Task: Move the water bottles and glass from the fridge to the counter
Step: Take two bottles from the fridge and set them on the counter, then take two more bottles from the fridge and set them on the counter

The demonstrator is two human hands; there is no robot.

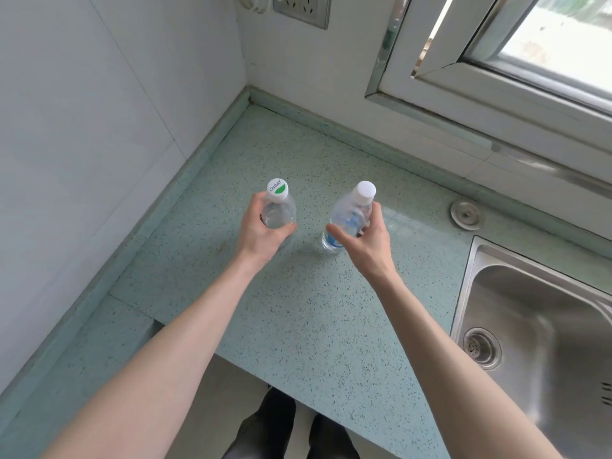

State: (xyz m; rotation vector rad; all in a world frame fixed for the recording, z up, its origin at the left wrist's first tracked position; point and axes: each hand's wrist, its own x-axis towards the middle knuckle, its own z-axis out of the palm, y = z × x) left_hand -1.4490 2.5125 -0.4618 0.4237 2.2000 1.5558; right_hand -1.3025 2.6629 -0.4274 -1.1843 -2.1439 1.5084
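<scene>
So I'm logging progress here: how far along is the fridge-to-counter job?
Nothing stands released yet. In hand: left hand grips the green-capped bottle; right hand holds the blue-labelled bottle, both at the counter. Left: letting go, and the glass, not in view.

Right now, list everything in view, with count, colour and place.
Bottles: 2, clear with white caps; green-marked cap on the left, plain cap on the right, both over the counter.
Counter: 1, speckled pale green, centre.
Sink: 1, steel, right.
Round cover: 1, steel, on the counter behind the sink.
Window: 1, white frame, upper right.
Socket: 1, grey, on the back wall, top.
Wall tiles: white, left.
Trousers: dark, bottom centre, below the counter edge.
Left hand: 1, grip closed round the left bottle.
Right hand: 1, grip round the right bottle, which tilts.
</scene>
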